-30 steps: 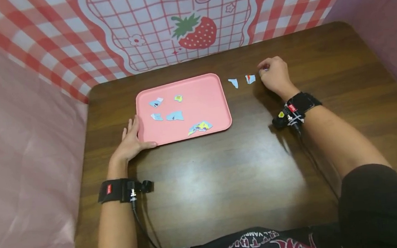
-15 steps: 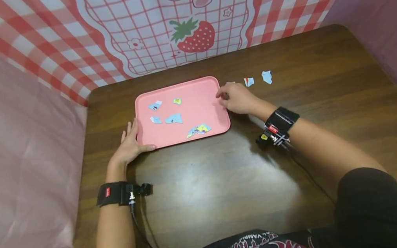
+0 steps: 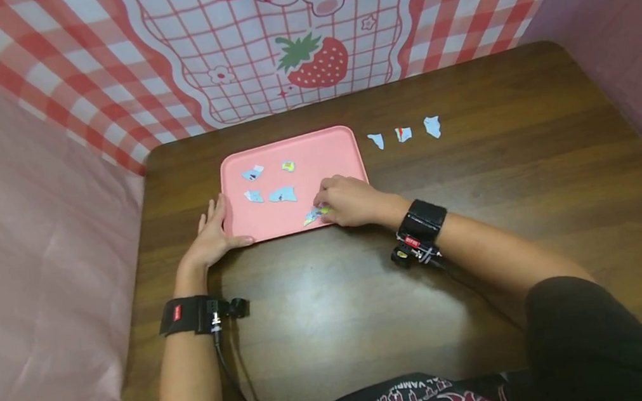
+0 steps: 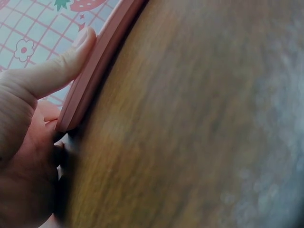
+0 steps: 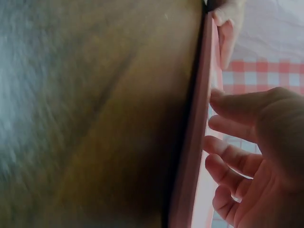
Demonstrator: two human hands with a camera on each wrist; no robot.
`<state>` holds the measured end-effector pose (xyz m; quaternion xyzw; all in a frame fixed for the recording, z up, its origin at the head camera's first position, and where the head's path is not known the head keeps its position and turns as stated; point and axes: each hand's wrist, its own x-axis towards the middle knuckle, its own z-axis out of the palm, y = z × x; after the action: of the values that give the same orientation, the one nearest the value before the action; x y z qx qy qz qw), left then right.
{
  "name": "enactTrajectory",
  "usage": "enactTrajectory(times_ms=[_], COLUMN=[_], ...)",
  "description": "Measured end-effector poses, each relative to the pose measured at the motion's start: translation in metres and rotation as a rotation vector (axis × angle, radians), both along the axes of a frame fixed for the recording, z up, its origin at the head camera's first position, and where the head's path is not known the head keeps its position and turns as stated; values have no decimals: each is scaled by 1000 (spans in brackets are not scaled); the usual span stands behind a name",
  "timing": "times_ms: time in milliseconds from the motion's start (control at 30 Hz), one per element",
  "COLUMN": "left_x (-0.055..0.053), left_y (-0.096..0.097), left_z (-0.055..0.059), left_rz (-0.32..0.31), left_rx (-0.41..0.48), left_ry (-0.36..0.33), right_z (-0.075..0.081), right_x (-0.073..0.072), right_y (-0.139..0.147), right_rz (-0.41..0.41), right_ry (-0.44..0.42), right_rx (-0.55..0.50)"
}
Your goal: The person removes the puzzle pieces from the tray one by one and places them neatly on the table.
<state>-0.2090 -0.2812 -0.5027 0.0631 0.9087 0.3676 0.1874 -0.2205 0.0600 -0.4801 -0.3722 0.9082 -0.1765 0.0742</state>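
My left hand (image 3: 208, 239) spreads around the front left corner of a pink tray (image 3: 266, 223), thumb along the front edge and fingers along the left side. The left wrist view shows the thumb (image 4: 71, 61) laid against the tray's rim. Over the tray's front right part is my right hand (image 3: 351, 201), its bent fingertips down at a cluster of torn paper scraps (image 3: 313, 216) in blue, yellow and purple, partly hidden by the fingers. In the right wrist view, thumb and fingers (image 5: 237, 156) stand apart from one another at the tray.
Several loose scraps lie in the tray, among them a blue scrap (image 3: 282, 195) and a yellow scrap (image 3: 288, 166). Right of the tray on the wooden table (image 3: 319, 315) lie a narrow scrap (image 3: 376, 141), a red-marked scrap (image 3: 404, 134) and a pale blue scrap (image 3: 432, 127).
My right hand has left the pale blue scrap at the far right and moved left across the tray's right edge, down to the scrap cluster. My left hand stays at the tray's corner.
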Motion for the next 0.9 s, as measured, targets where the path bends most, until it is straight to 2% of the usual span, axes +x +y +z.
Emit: enactTrajectory(times_ms=[200,533,900], left_x=[-1,-1,4], left_y=[3,4,0], left_z=[2,5,1], left_rz=[-6,-11,-7], left_rx=[4,10,17], left_ry=[4,6,4], right_z=[-1,0,0], right_x=[4,4,5], right_y=[-5,-8,-13], right_rz=[13,-40,-88], right_ry=[48,15,-16], right_rx=[29,57,39])
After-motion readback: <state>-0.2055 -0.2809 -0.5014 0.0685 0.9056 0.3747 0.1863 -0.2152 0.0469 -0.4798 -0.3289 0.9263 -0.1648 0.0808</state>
